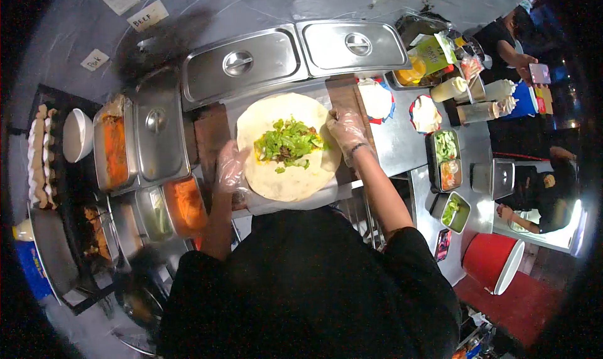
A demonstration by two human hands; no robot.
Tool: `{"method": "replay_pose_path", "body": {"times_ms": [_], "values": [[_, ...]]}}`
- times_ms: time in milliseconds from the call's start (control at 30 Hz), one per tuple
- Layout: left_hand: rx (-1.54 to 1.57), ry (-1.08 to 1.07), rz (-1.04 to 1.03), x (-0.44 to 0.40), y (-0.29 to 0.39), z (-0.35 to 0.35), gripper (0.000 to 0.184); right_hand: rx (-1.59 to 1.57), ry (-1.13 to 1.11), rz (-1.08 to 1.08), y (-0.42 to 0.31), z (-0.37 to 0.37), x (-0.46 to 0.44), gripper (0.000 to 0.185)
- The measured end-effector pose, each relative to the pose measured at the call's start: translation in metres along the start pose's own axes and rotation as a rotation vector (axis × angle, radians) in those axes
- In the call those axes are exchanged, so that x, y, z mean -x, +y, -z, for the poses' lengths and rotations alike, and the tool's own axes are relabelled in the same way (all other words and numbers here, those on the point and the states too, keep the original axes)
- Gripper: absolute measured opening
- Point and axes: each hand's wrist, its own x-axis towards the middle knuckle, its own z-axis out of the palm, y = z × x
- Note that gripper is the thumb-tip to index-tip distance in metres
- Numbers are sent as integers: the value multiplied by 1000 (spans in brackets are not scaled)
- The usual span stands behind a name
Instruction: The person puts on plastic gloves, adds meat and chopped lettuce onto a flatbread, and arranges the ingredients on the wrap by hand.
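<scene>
A large round flour tortilla (276,184) lies on paper over a brown board (212,125) before me. Chopped green lettuce (290,140) is heaped at its middle, with some dark brown filling and bits of yellow showing beneath. My left hand (232,168), in a clear plastic glove, rests at the tortilla's left edge with its fingers extended. At the right edge is my right hand (348,133), gloved too, its fingers curled closed; what they hold, if anything, is hidden.
Lidded steel pans (251,63) line the back. Shredded orange food (186,206) fills a pan at left. Squeeze bottles (450,89), a container of sliced greens (446,144) and a red bucket (488,262) stand at right. Two other people are further right.
</scene>
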Motion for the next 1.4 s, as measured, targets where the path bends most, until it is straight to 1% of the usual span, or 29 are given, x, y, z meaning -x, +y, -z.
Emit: {"method": "replay_pose_path", "body": {"times_ms": [100, 200, 233, 267, 300, 333, 367, 433, 467, 500, 533, 567, 600, 633, 667, 700, 767, 800, 900, 933, 967, 1100, 1133, 1167, 1233, 1267, 1300, 1367, 1400], "values": [[67, -1, -66, -2, -8, -7, 21, 42, -75, -76, -1, 1, -6, 28], [72, 20, 11, 2, -2, -18, 23, 68, -64, -103, -2, -1, -6, 31], [74, 18, 9, 4, 2, -21, 23, 79, -63, -134, -6, 0, -4, 31], [-8, 35, -17, 6, 5, -24, 26, 83, -61, -135, -6, -1, -4, 31], [-91, 52, -43, 9, 5, -27, 28, 50, -67, -82, -8, 0, -2, 36], [-85, 47, -46, 11, 3, -28, 28, 18, -70, -29, -11, 1, -1, 41], [-51, 59, -66, 15, 0, -27, 30, 23, -61, -32, -13, 3, -1, 41], [61, 13, -162, 13, -14, -25, 32, 328, -183, 86, -44, 34, 9, 61], [162, 33, -174, 27, 3, -37, 35, 369, -101, 130, -42, 39, 9, 51], [10, -53, -262, 16, -24, -21, 37, 414, -13, 164, -37, 38, 9, 41], [21, 86, -203, 3, -47, -17, 37, 426, -28, 92, -23, 11, -2, 40], [67, 32, -258, 8, -37, -19, 35, 410, -153, 31, -14, -5, -15, 39], [48, 66, -214, -11, -76, -4, 32, 334, -68, 54, 14, -47, -34, 36], [-27, 34, -244, -14, -74, -2, 32, 260, 11, 91, 36, -75, -48, 34], [-132, 65, -446, -13, -87, 0, 32, 241, -98, 10, 27, -60, -47, 35], [-125, 39, -469, -12, -79, -5, 32, 219, -210, -65, 14, -45, -43, 37], [320, 49, -55, 6, -49, -17, 30, 203, -111, -86, 8, -37, -30, 37], [313, 28, -67, 9, -47, -20, 30, 191, -41, -97, 5, -35, -22, 37], [225, 16, -160, 15, -54, -18, 32, 111, 65, -139, -10, -27, -4, 39], [55, 52, -224, 14, -58, -17, 34, 89, 2, -168, -17, -13, 3, 37], [-111, 90, -288, 12, -63, -19, 36, 89, 17, -175, -12, -14, 0, 37], [-129, 117, -351, 20, -68, -22, 33, 18, -15, -171, 4, -19, 2, 39], [-277, 113, -527, 16, -74, -19, 36, 22, -43, -169, 2, -14, 6, 39], [-282, 103, -524, 15, -82, -18, 36, 20, -77, -169, 1, -11, 13, 39], [-251, 153, -376, 27, -72, -24, 40, -29, -58, -180, 4, -17, 12, 38], [-235, 182, -305, 31, -65, -28, 42, -79, -96, -193, 7, -20, 7, 37], [-242, 180, -305, 33, -59, -32, 42, -128, -135, -203, 12, -20, 3, 35], [99, 155, -141, 32, -53, -40, 45, -170, -112, -225, 9, 4, 12, 30], [147, 152, -224, 21, -82, -25, 50, -178, -124, -164, 12, 9, 13, 29]]}}
